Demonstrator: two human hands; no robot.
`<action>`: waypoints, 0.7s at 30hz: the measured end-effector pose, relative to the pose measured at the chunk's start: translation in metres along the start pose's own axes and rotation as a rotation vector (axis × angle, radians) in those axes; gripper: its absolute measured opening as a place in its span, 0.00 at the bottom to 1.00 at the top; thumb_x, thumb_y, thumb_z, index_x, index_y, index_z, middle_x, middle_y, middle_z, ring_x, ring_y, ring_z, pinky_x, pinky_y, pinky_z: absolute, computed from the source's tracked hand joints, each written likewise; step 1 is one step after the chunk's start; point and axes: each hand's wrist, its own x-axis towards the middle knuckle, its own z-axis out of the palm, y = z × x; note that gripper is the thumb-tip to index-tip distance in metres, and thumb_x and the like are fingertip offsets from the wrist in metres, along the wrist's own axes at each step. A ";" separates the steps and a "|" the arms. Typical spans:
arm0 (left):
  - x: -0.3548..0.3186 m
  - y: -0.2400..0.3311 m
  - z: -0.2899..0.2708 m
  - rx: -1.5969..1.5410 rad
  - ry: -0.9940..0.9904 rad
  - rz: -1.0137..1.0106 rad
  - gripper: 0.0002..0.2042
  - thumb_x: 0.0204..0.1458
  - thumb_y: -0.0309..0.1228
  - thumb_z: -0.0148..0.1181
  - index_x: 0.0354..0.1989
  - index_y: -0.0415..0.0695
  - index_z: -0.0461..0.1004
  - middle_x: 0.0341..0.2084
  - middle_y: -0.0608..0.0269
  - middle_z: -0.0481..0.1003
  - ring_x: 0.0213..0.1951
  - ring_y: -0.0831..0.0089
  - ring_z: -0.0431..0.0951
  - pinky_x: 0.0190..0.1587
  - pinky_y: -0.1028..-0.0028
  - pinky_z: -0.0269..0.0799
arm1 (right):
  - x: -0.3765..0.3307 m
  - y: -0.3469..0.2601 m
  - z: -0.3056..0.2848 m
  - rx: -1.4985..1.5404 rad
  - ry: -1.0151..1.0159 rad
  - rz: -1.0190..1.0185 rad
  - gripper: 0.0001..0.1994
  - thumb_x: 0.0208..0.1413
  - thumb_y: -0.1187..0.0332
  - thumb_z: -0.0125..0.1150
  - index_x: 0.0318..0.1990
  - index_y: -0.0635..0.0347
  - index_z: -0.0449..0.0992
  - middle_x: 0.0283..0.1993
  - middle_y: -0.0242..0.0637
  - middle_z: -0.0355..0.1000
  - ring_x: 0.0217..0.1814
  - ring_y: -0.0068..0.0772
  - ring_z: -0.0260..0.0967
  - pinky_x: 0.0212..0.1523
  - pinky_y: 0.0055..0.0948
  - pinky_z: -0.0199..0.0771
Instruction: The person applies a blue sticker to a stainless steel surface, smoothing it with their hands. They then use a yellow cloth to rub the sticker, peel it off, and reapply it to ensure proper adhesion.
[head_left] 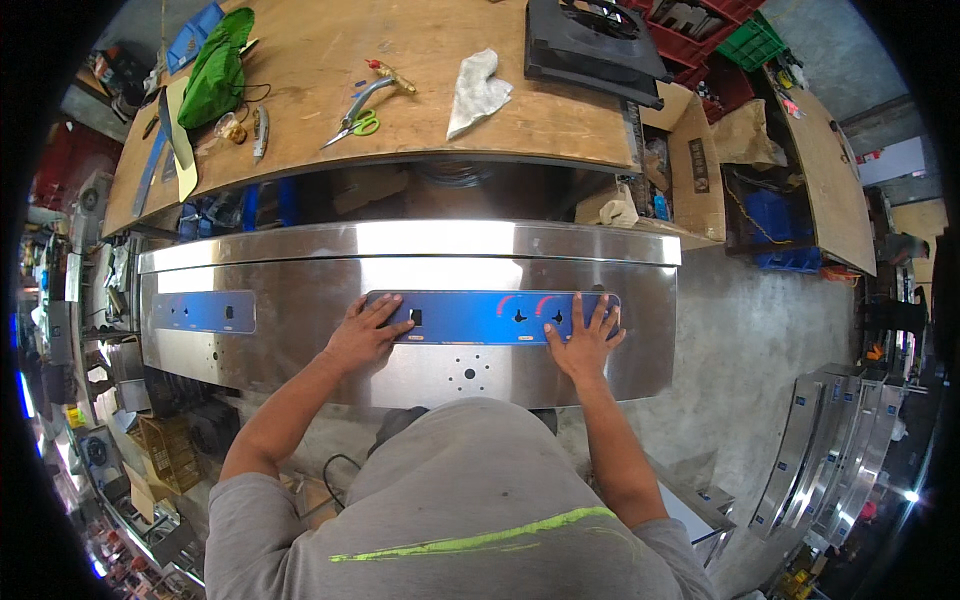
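Long blue label [460,318] lies flat on steel panel [310,370], toward its right edge. Left hand [365,334] and right hand [584,349] rest at its ends, fingers spread. Shorter blue label [207,313], near panel's left edge, looks finished; long one seems positioned, smoothing perhaps left.

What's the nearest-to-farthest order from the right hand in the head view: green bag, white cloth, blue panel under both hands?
1. Blue panel: directly under the right hand, touching it.
2. White cloth: ahead and to the left, on the wooden bench.
3. Green bag: much farther left, near the bench's left end.
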 end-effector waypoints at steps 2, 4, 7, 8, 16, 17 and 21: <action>0.000 0.000 0.003 -0.017 0.006 -0.008 0.22 0.59 0.39 0.58 0.63 0.69 0.73 0.73 0.60 0.57 0.74 0.66 0.54 0.74 0.48 0.44 | -0.001 0.000 -0.002 -0.006 -0.004 -0.006 0.45 0.57 0.29 0.48 0.78 0.38 0.48 0.82 0.54 0.26 0.82 0.68 0.17 0.70 0.78 0.18; -0.001 0.000 0.006 -0.029 0.011 -0.016 0.23 0.59 0.38 0.57 0.64 0.69 0.72 0.74 0.61 0.56 0.75 0.66 0.54 0.74 0.48 0.43 | -0.001 0.000 -0.001 -0.005 0.001 -0.004 0.44 0.57 0.29 0.47 0.78 0.36 0.48 0.82 0.55 0.27 0.82 0.68 0.17 0.70 0.78 0.18; -0.001 -0.001 0.009 -0.046 0.029 -0.017 0.23 0.58 0.37 0.57 0.64 0.69 0.72 0.73 0.61 0.56 0.74 0.65 0.54 0.74 0.48 0.42 | 0.001 0.002 0.005 -0.001 0.040 -0.004 0.41 0.60 0.31 0.45 0.77 0.35 0.49 0.82 0.55 0.29 0.82 0.68 0.20 0.70 0.78 0.20; -0.001 0.000 0.009 -0.048 -0.004 -0.034 0.23 0.58 0.37 0.57 0.64 0.69 0.72 0.73 0.61 0.57 0.74 0.65 0.54 0.74 0.48 0.42 | 0.002 0.003 0.007 0.005 0.055 -0.003 0.40 0.61 0.32 0.44 0.77 0.34 0.50 0.82 0.55 0.30 0.82 0.68 0.22 0.70 0.79 0.21; -0.001 -0.003 0.011 -0.072 0.072 0.007 0.22 0.57 0.35 0.57 0.62 0.68 0.74 0.72 0.58 0.59 0.73 0.62 0.57 0.74 0.48 0.41 | 0.005 0.008 0.020 0.030 0.182 -0.008 0.33 0.66 0.37 0.40 0.75 0.34 0.55 0.81 0.52 0.37 0.81 0.68 0.29 0.69 0.80 0.28; -0.001 -0.003 0.011 -0.093 0.080 0.011 0.22 0.58 0.35 0.56 0.61 0.68 0.74 0.72 0.57 0.59 0.72 0.60 0.58 0.74 0.48 0.41 | 0.005 0.008 0.019 0.026 0.172 -0.006 0.33 0.66 0.37 0.39 0.75 0.35 0.55 0.81 0.53 0.37 0.81 0.68 0.29 0.69 0.80 0.28; -0.001 -0.004 0.014 -0.044 0.082 0.006 0.22 0.57 0.36 0.58 0.62 0.69 0.74 0.72 0.59 0.59 0.73 0.62 0.57 0.74 0.48 0.41 | 0.004 0.005 0.013 0.025 0.138 0.009 0.33 0.66 0.37 0.39 0.76 0.35 0.54 0.81 0.52 0.37 0.81 0.67 0.29 0.70 0.79 0.29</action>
